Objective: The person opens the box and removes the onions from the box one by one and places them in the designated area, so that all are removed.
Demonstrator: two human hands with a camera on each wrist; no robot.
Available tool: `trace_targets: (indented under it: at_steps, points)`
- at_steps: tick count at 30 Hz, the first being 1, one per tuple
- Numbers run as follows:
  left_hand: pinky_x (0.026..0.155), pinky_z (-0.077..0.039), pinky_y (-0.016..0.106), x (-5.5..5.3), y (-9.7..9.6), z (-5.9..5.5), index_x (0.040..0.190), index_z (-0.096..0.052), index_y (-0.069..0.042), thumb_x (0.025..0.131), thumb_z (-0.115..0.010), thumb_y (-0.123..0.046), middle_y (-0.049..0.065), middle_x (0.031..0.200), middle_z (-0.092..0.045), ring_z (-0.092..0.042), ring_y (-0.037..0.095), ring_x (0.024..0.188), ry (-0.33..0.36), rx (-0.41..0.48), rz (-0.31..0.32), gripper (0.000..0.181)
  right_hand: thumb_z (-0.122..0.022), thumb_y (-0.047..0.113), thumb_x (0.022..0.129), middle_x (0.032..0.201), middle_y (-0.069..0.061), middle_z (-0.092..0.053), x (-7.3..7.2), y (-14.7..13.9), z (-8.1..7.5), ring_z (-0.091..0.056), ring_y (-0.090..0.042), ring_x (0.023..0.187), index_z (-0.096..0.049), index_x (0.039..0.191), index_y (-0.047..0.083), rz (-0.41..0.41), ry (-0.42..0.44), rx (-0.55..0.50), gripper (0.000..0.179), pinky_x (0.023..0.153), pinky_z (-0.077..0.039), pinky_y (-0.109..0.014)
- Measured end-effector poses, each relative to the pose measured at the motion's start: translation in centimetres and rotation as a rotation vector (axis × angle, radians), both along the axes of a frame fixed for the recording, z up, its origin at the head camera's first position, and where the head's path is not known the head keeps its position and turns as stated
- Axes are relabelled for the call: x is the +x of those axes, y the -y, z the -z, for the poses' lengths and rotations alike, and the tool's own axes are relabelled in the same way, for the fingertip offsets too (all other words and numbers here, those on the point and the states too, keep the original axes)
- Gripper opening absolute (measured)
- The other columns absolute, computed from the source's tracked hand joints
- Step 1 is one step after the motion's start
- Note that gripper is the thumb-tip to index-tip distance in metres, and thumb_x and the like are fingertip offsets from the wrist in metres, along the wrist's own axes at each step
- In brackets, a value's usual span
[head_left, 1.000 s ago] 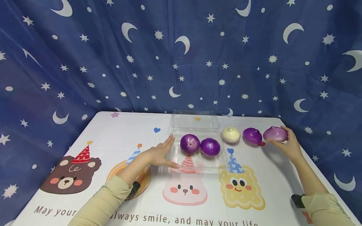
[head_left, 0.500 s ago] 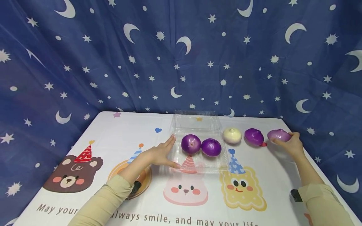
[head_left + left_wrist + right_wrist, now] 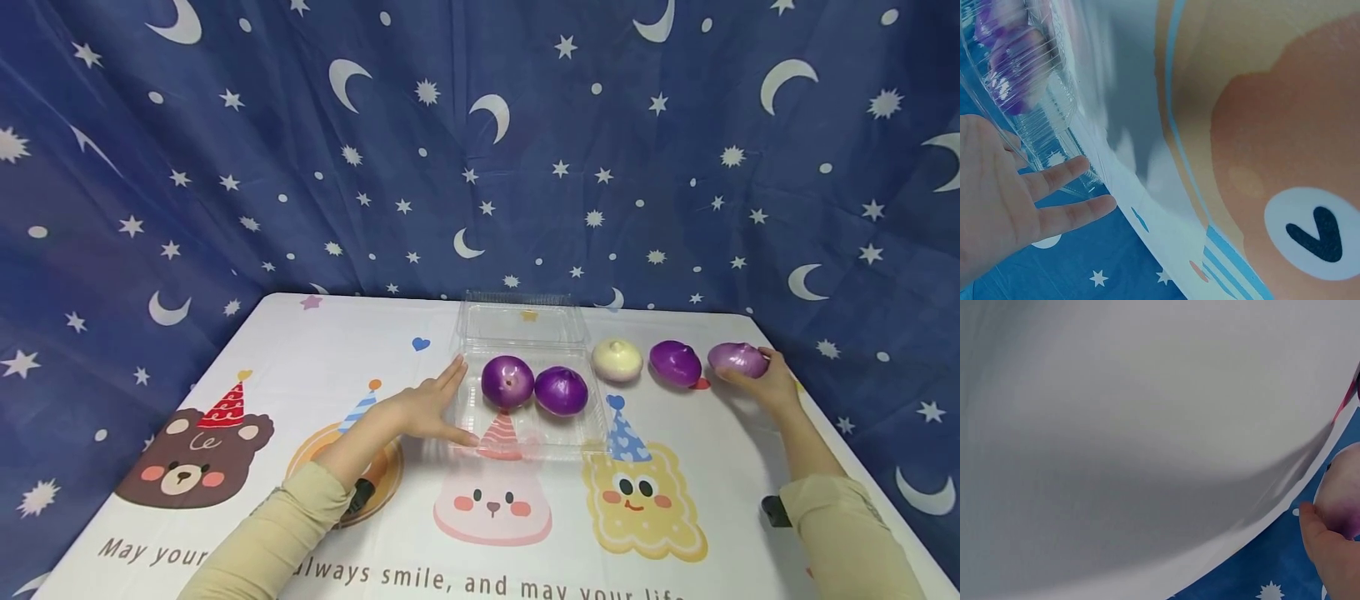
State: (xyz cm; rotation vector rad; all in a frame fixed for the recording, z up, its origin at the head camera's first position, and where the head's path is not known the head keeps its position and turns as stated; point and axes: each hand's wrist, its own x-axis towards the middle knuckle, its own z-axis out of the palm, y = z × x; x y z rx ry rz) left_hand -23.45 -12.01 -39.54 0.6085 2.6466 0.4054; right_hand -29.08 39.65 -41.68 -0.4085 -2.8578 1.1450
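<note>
Blue star-and-moon curtain (image 3: 420,167) hangs behind a white printed surface (image 3: 412,500). Right hand (image 3: 776,387) pinches the pale purple onion (image 3: 738,358) between thumb and fingers; whether it is lifted, I cannot tell. Judgement: its skin looks slick, so grip around the widest part and avoid knocking the dark purple onion (image 3: 677,363). Left hand (image 3: 427,408) is spread at the left edge of the clear container (image 3: 558,435); light steadying should suffice, thin plastic may flex. Position: pale purple onion within right-hand grasp, well apart from the container.
</note>
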Motion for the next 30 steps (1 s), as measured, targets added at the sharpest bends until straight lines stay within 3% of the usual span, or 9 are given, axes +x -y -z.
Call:
trace_targets:
  at_steps: [12, 24, 30]
  points:
    - [0.101, -0.037, 0.062, 0.1, 0.1, -0.1, 0.152, 0.004, -0.011, 0.074, -0.064, -0.067, 0.003, 0.159, 0.016, -0.025, 0.044, 0.139, -0.002, 0.010, -0.001, 0.118, -0.061, 0.036, 0.086, 0.139, -0.045, -0.018, -1.3, 0.2, 0.9, -0.025, -0.055, 0.128, -0.004, 0.142, -0.016, -0.046, 0.058, 0.033, 0.095, 0.108, -0.026, -0.062]
    - [0.100, -0.038, 0.062, 0.2, -0.1, -0.4, 0.152, 0.003, -0.010, 0.074, -0.063, -0.068, 0.005, 0.159, 0.014, -0.027, 0.045, 0.138, -0.013, -0.010, 0.009, 0.117, -0.057, 0.039, 0.088, 0.141, -0.046, -0.007, -1.2, 0.3, -0.1, -0.017, -0.058, 0.130, 0.007, 0.142, -0.015, -0.088, 0.160, -0.043, 0.100, 0.109, -0.022, -0.063]
    - [0.102, -0.037, 0.061, 0.3, -0.1, -0.5, 0.152, 0.003, -0.010, 0.075, -0.064, -0.065, 0.004, 0.160, 0.013, -0.027, 0.045, 0.138, -0.008, -0.002, 0.002, 0.117, -0.057, 0.037, 0.089, 0.140, -0.047, -0.008, -1.2, 0.5, -0.2, -0.018, -0.059, 0.129, 0.007, 0.141, -0.017, -0.134, 0.153, -0.040, 0.098, 0.108, -0.023, -0.063]
